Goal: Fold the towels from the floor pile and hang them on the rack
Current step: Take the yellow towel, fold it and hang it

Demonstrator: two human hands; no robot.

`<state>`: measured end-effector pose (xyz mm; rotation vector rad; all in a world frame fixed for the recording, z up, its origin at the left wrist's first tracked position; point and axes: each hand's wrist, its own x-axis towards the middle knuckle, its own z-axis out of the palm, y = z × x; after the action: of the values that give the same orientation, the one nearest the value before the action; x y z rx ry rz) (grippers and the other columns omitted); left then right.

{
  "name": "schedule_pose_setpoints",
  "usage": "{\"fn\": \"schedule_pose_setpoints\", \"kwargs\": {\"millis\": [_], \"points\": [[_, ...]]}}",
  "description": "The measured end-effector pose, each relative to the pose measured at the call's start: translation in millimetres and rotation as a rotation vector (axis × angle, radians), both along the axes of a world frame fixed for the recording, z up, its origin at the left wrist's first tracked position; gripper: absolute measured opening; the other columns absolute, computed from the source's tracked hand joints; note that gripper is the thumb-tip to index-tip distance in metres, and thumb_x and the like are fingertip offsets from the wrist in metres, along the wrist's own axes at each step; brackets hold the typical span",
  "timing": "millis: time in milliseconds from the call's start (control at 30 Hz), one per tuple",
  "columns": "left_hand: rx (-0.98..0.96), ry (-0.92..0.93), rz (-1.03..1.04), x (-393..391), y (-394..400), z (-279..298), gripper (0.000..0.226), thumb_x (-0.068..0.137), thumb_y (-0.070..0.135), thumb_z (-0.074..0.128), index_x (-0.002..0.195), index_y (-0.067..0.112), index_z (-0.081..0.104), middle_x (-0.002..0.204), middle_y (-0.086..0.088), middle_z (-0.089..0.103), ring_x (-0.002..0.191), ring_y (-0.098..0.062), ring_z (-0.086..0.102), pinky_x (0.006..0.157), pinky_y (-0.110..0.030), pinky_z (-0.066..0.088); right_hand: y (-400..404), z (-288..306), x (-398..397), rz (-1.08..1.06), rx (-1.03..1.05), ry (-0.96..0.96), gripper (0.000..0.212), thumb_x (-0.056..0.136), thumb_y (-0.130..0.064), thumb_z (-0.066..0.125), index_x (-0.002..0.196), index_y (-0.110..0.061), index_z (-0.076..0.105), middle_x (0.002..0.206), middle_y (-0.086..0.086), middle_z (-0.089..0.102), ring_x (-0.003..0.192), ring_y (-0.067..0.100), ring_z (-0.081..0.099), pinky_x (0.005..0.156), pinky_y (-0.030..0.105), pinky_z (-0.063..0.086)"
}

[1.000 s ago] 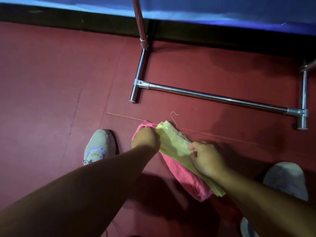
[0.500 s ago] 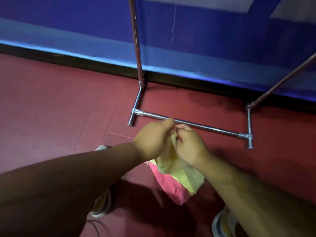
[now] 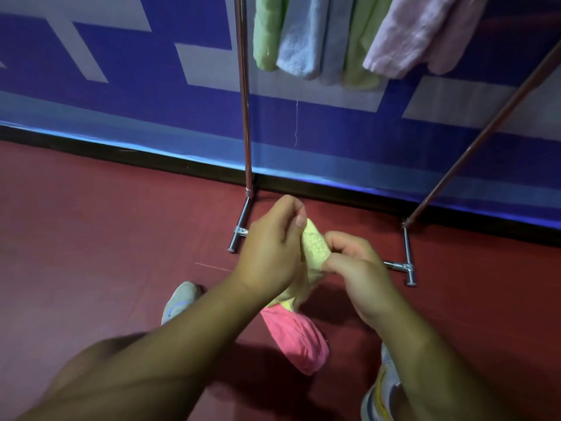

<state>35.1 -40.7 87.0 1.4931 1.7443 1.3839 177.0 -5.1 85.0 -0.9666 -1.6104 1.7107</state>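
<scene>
A pale yellow terry towel (image 3: pixel 314 249) is held bunched at frame centre, with a crumpled pink towel (image 3: pixel 296 340) below it. Green, blue, grey and pink towels (image 3: pixel 331 38) are hung on a chrome metal rack (image 3: pixel 244 117), upper centre.

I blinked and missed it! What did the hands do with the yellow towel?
Both hands, left hand and right hand, lifted the fuzzy yellow towel off the red floor and came together, pinching its top edge. The pink towel stayed below, and the metal rack stood unmoved.
</scene>
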Motion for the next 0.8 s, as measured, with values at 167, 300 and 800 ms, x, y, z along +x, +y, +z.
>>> {"fn": "schedule_pose_setpoints", "kwargs": {"millis": [167,300,800], "points": [[-0.064,0.069,0.019,-4,-3,-14,0.014,0.097,0.009,0.052,0.085,0.015,0.050,0.060,0.008,0.043,0.058,-0.007,0.040,0.056,-0.021,0.033,12,-23,16,-0.051,0.355,-0.427,0.014,0.074,-0.009,0.066,0.065,-0.018,0.066,0.061,-0.014,0.061,0.060,0.000,0.055,0.062,0.025,0.042],[-0.194,0.102,-0.053,-21,8,-20,0.009,0.096,0.017,0.058,0.088,0.017,0.054,0.066,0.008,0.052,0.058,0.000,0.044,0.057,-0.019,0.034,37,-24,21,-0.109,0.572,-0.679,0.027,0.072,-0.007,0.072,0.090,-0.027,0.065,0.076,-0.009,0.066,0.076,0.016,0.063,0.073,0.028,0.046],[-0.700,0.532,0.132,-99,37,-55,0.008,0.084,0.019,0.062,0.079,0.022,0.067,0.070,-0.001,0.060,0.071,-0.029,0.057,0.056,-0.029,0.038,97,-34,20,-0.676,0.210,-0.583,0.016,0.086,-0.012,0.049,0.084,-0.010,0.065,0.073,0.003,0.065,0.076,0.027,0.060,0.069,0.036,0.048]]}}
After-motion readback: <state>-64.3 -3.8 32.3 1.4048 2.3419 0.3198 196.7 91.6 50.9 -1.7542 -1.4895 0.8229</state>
